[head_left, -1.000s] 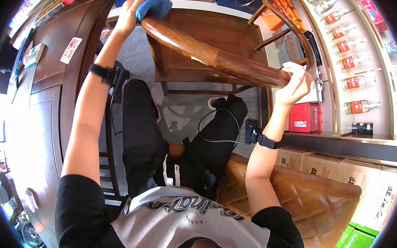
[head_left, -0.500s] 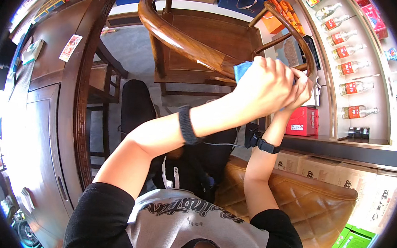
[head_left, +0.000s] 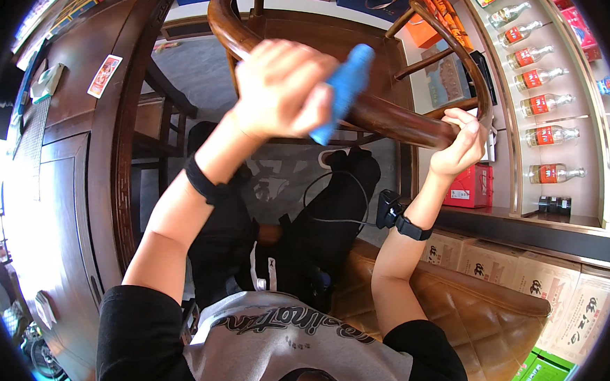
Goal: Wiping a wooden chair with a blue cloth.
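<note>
A dark brown wooden armchair (head_left: 314, 41) with a curved, glossy rail stands in front of me. My left hand (head_left: 281, 84) is closed around a blue cloth (head_left: 346, 92) over the curved rail (head_left: 403, 122); hand and cloth are somewhat blurred. Part of the cloth sticks out to the right of the fist. At the right end of the rail's near curve, my right hand (head_left: 461, 145) grips the wood, thumb and fingers around it. A black band is on each wrist, and the right one carries a small black device (head_left: 391, 208).
A large dark wooden table (head_left: 74, 197) runs along the left. At the right, a shelf (head_left: 527, 213) holds several glass bottles (head_left: 546, 105) and a red box (head_left: 471, 185). Cardboard boxes (head_left: 496, 261) and a brown padded seat (head_left: 451, 318) are at lower right.
My left hand has moved left along the rail with the blue cloth, away from my right hand. My right hand stays near the rail's right end, now plainly gripping it.
</note>
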The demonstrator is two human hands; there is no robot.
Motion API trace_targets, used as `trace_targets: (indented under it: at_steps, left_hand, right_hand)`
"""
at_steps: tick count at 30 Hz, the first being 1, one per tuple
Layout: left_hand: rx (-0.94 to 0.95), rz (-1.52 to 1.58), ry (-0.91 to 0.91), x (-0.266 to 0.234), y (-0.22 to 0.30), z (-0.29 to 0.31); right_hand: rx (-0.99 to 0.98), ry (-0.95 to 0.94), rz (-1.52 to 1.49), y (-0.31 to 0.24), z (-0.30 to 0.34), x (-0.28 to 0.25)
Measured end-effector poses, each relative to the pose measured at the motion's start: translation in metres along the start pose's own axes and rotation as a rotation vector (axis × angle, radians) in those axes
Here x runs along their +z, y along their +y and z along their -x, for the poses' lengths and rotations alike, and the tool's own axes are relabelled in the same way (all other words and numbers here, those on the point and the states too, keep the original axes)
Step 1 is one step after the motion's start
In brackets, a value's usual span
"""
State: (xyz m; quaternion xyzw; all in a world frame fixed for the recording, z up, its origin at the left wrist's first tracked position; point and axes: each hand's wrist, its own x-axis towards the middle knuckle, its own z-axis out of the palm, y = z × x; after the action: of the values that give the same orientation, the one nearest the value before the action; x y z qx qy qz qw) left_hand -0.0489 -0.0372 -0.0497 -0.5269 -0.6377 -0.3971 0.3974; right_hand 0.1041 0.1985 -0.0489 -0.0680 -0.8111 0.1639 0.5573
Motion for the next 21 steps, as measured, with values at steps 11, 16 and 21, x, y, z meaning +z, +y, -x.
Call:
trace_targets:
  at_steps: [11,16,21]
  left_hand:
    - [-0.595,0.277,-0.044,-0.020,-0.196,0.041]
    - [-0.612,0.411,-0.221,-0.017,-0.220,0.036]
    - [-0.569,0.315,-0.139,-0.026,-0.146,0.033]
  right_hand:
    - [-0.186,0.017,0.046,0.005,-0.002,0.002]
    - [-0.182,0.036,0.050,0.002,-0.004,0.002]
    - [-0.161,0.032,0.058,-0.002,-0.004,0.002]
